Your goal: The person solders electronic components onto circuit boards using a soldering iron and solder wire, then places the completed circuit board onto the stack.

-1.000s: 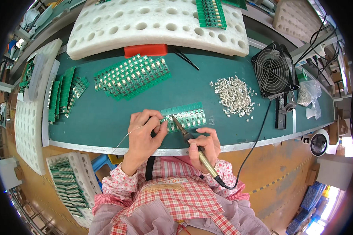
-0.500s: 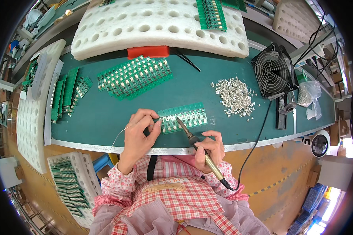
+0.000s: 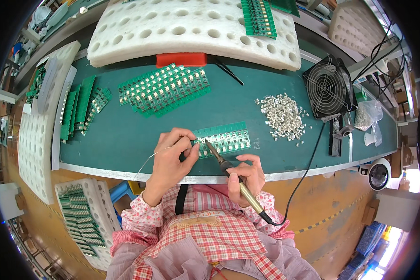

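A green circuit board panel [image 3: 233, 135] with rows of small silvery parts lies on the green mat near the bench's front edge. My right hand [image 3: 245, 179] grips a soldering iron [image 3: 226, 167] by its handle, and the tip meets the panel's left part. Pinched in the fingers of my left hand [image 3: 173, 154] is a thin solder wire [image 3: 147, 162], which trails down to the left. Those fingertips are at the panel's left end, close to the iron's tip. Whether they touch the panel I cannot tell.
A pile of small metal parts [image 3: 283, 116] lies to the right, beside a black fan [image 3: 326, 88] and an iron stand [image 3: 336, 135]. Stacked panels [image 3: 165, 91] lie far left of centre. Behind are tweezers [image 3: 228, 72], a red box [image 3: 181, 59] and white foam [image 3: 140, 44].
The iron's tip has shifted left along the panel, nearer my left fingers. The whole view has moved slightly. Both hands keep their hold.
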The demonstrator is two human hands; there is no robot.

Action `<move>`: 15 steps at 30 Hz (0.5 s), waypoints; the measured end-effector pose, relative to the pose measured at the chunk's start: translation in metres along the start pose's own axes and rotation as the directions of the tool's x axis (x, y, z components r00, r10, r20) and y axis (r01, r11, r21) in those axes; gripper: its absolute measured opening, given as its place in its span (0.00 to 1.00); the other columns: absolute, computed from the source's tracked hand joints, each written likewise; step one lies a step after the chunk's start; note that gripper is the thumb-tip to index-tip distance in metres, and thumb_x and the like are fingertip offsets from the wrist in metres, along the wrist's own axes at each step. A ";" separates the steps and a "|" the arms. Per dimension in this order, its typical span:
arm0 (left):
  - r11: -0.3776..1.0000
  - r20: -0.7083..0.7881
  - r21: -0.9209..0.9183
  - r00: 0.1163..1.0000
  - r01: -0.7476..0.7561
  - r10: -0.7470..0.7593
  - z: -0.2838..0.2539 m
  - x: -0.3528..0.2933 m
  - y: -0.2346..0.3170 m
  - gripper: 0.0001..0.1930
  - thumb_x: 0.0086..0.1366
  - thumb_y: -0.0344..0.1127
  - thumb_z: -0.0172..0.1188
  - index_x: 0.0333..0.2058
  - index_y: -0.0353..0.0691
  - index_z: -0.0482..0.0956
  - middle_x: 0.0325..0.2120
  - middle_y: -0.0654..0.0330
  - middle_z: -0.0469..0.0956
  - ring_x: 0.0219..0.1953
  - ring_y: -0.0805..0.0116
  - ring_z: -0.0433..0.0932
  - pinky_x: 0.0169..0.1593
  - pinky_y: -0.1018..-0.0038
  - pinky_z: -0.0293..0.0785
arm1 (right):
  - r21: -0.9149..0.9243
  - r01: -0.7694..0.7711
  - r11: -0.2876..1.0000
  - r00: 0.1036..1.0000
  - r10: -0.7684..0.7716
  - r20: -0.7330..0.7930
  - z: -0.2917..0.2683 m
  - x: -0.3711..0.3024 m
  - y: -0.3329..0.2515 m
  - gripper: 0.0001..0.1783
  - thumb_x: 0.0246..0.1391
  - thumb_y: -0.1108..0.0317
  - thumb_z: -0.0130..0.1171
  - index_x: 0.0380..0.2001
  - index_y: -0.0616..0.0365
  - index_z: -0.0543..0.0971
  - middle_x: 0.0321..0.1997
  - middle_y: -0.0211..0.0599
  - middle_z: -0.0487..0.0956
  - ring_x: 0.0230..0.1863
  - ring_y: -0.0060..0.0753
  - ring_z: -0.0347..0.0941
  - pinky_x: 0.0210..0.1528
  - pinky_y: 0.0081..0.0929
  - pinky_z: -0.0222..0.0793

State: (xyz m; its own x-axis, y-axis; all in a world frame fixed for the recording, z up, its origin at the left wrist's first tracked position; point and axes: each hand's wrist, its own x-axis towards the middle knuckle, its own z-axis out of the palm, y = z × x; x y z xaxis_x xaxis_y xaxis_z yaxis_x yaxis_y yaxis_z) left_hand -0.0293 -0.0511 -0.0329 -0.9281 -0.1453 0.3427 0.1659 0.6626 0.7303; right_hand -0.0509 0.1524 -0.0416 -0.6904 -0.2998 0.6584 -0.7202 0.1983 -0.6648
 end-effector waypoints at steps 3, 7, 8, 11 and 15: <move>1.000 0.003 0.009 1.000 0.010 -0.010 0.000 0.000 0.001 0.13 0.54 0.24 0.67 0.19 0.38 0.69 0.37 0.61 0.79 0.32 0.62 0.71 0.37 0.70 0.67 | -0.036 -0.019 0.999 1.000 0.019 0.007 0.003 0.001 0.000 0.05 0.49 0.76 0.61 0.31 0.60 0.76 0.23 0.31 0.80 0.18 0.28 0.73 0.45 0.43 0.74; 0.999 0.003 0.033 1.000 0.002 -0.002 0.000 0.001 0.002 0.13 0.54 0.24 0.67 0.19 0.38 0.69 0.37 0.61 0.79 0.32 0.62 0.71 0.37 0.69 0.67 | -0.054 -0.034 0.998 0.999 0.035 0.014 0.004 0.003 -0.002 0.05 0.48 0.77 0.61 0.31 0.60 0.77 0.23 0.31 0.80 0.18 0.28 0.73 0.46 0.43 0.74; 0.999 0.011 0.044 1.000 -0.002 0.002 0.000 0.001 0.001 0.13 0.54 0.24 0.67 0.19 0.38 0.69 0.37 0.61 0.79 0.32 0.62 0.71 0.37 0.69 0.67 | -0.054 -0.036 0.998 0.999 0.038 0.032 0.004 0.004 -0.003 0.06 0.48 0.77 0.62 0.31 0.60 0.77 0.23 0.31 0.80 0.19 0.28 0.73 0.46 0.43 0.74; 0.999 0.020 0.053 1.000 -0.009 0.008 0.001 0.003 0.002 0.13 0.53 0.24 0.67 0.19 0.37 0.70 0.37 0.61 0.79 0.32 0.62 0.71 0.37 0.69 0.67 | -0.054 -0.033 0.998 0.997 0.037 0.065 0.002 0.007 -0.004 0.06 0.47 0.77 0.62 0.30 0.59 0.76 0.23 0.31 0.80 0.19 0.28 0.74 0.46 0.43 0.74; 0.999 -0.001 0.047 1.000 -0.006 0.006 0.000 0.004 0.004 0.12 0.53 0.24 0.67 0.20 0.37 0.71 0.35 0.61 0.79 0.31 0.62 0.70 0.36 0.69 0.67 | -0.053 -0.020 0.998 0.995 0.025 0.095 0.001 0.009 -0.005 0.07 0.46 0.77 0.62 0.30 0.58 0.76 0.23 0.30 0.80 0.20 0.28 0.74 0.46 0.43 0.74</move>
State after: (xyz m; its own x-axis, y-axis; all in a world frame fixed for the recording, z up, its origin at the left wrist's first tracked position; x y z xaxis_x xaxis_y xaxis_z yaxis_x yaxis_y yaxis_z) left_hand -0.0327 -0.0488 -0.0287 -0.9270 -0.1421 0.3472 0.1554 0.6969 0.7001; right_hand -0.0531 0.1477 -0.0329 -0.6984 -0.3817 0.6055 -0.7090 0.2533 -0.6581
